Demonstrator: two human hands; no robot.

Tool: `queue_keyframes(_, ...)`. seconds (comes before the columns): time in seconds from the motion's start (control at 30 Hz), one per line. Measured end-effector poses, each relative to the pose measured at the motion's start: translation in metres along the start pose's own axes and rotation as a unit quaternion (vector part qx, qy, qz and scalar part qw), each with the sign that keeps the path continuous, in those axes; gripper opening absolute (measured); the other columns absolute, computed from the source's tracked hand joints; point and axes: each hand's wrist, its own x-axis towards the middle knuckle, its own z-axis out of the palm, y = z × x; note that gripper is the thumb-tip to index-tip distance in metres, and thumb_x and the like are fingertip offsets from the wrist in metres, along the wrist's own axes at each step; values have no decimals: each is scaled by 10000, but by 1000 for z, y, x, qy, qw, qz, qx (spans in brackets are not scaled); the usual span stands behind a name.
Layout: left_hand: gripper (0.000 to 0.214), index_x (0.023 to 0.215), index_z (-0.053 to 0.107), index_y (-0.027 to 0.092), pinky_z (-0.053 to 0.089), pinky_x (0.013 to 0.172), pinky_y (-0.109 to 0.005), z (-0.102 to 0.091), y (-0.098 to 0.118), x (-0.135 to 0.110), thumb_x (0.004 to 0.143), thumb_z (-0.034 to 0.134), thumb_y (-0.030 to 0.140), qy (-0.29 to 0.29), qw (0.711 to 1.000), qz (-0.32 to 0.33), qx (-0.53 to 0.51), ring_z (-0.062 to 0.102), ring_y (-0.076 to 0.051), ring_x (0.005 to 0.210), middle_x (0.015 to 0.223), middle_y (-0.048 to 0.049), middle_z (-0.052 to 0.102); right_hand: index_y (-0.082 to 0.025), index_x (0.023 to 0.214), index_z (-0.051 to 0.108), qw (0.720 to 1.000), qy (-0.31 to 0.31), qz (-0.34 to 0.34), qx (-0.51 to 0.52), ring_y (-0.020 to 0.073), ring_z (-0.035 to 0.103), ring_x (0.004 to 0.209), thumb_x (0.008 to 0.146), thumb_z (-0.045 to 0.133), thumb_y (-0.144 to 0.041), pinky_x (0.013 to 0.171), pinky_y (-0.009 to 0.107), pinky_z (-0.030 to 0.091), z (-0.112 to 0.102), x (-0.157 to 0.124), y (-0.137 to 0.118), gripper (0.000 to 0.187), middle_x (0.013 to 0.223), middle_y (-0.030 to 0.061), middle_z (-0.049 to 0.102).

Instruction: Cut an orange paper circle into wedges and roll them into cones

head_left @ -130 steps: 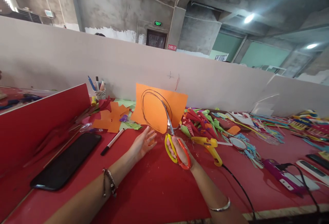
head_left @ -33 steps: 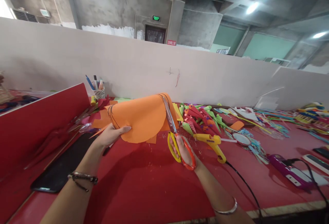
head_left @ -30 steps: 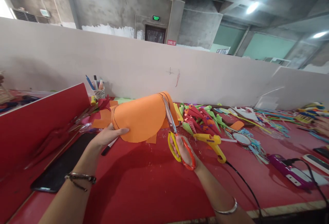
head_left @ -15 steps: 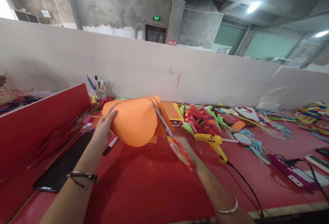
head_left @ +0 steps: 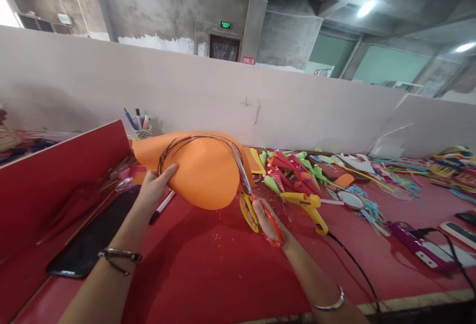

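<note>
Scissors, gripped in the right hand, meet the right part of an orange sheet marked with dark curved lines; the left hand pinches its left side above the red table. Glue gun lies at right.

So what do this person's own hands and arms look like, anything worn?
The left hand and right hand are ungloved, and no sleeves show. The left arm wears a dark bracelet with a dangling end; the right arm a silvery bangle.

"EXIT" on the green sign
</note>
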Motion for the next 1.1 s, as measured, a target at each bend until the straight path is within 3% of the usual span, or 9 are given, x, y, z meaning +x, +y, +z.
queue_keyframes(0.23, 338, 854, 651, 163, 534, 752, -279, -1, 1, 1, 539, 753, 233, 6, 1000, 4, 4, 628, -210, 891, 895, -37, 693, -192, 681, 385, 998, 33, 47, -28, 55, 253, 384, 772, 346, -672, 352, 204, 192, 0, -2, -3, 490, 491, -75, 274)
queue_keyframes(0.53, 324, 830, 650, 170, 547, 702, -281, -14, 5, 7, 532, 754, 242, -2, 1000, 0, 23, 632, -222, 862, 903, -43, 688, -192, 766, 429, 996, -11, -18, -92, 84, 310, 491, 786, 369, -635, 434, 219, 269, -6, -5, -15, 448, 608, -31, 365)
queue_keyframes(0.83, 276, 751, 647, 184, 538, 615, -206, -16, 11, 6, 499, 758, 195, 31, 999, 0, 12, 630, -151, 703, 774, 6, 685, -196, 753, 435, 994, -19, -25, -106, 103, 312, 519, 795, 346, -637, 451, 238, 255, -7, -5, -18, 452, 627, -17, 382)
queue_keyframes(1.1, 275, 844, 647, 195, 537, 737, -265, -12, 10, 5, 580, 720, 213, 4, 1000, 27, -2, 628, -192, 859, 899, -14, 688, -197, 856, 452, 994, -49, -26, -90, 104, 321, 522, 789, 369, -636, 476, 244, 284, -8, -7, -20, 452, 613, -32, 358)
